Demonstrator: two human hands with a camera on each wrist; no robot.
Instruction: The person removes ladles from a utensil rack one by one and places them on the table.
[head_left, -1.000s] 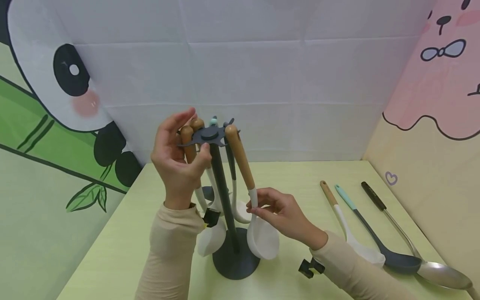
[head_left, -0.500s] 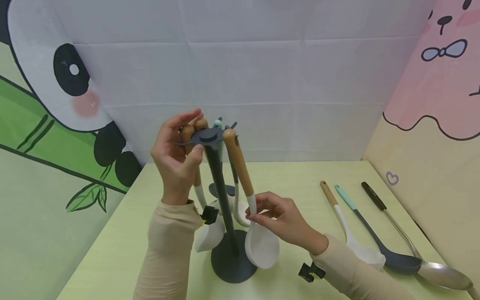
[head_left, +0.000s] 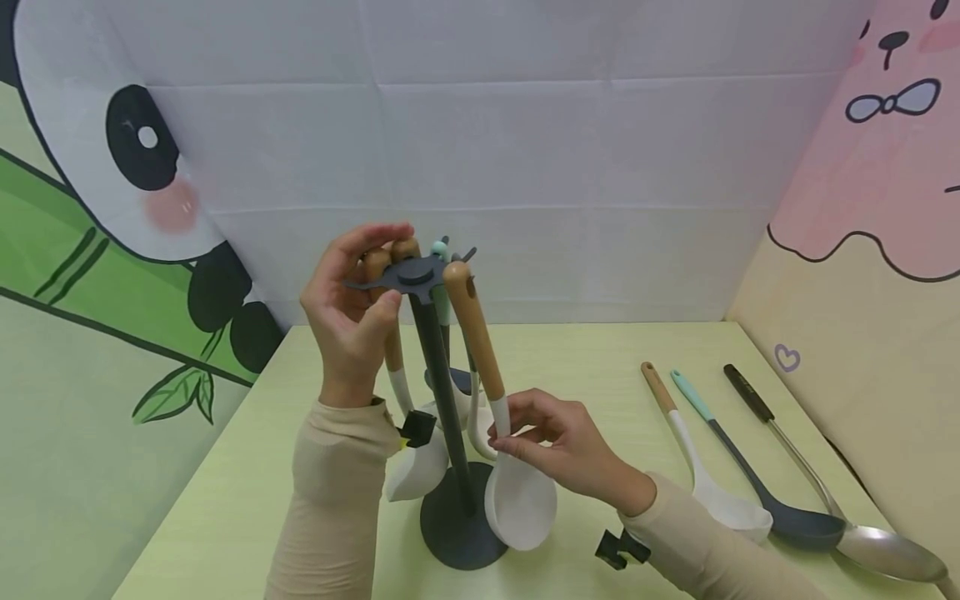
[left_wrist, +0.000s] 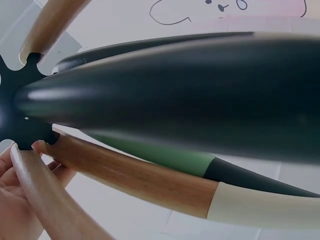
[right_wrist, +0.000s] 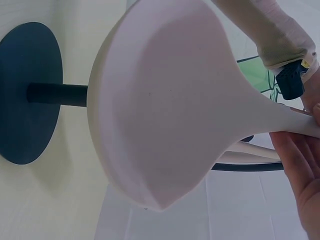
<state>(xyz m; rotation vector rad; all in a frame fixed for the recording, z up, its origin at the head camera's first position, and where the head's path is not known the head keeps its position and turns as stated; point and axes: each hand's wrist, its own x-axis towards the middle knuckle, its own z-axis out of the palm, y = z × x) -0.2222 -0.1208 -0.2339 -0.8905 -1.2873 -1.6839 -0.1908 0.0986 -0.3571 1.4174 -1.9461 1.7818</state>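
A dark utensil stand leans slightly left, its round base on the table. My left hand grips its notched top plate, thumb at the front edge and fingers behind two wooden handles; those fingers show at lower left in the left wrist view. My right hand pinches the white neck of a ladle with a wooden handle, whose top is at the plate's notch. Its white bowl fills the right wrist view. Other white-headed utensils and a mint-handled one hang behind the pole, partly hidden.
To the right on the pale table lie a white turner-like utensil with a wooden handle, a dark ladle with a mint handle and a steel spoon with a black handle. Painted walls stand at both sides.
The top plate and hanging utensils have turned a little, showing the mint handle more. The ladle and my right hand have shifted slightly left and down, and the base slightly towards me.
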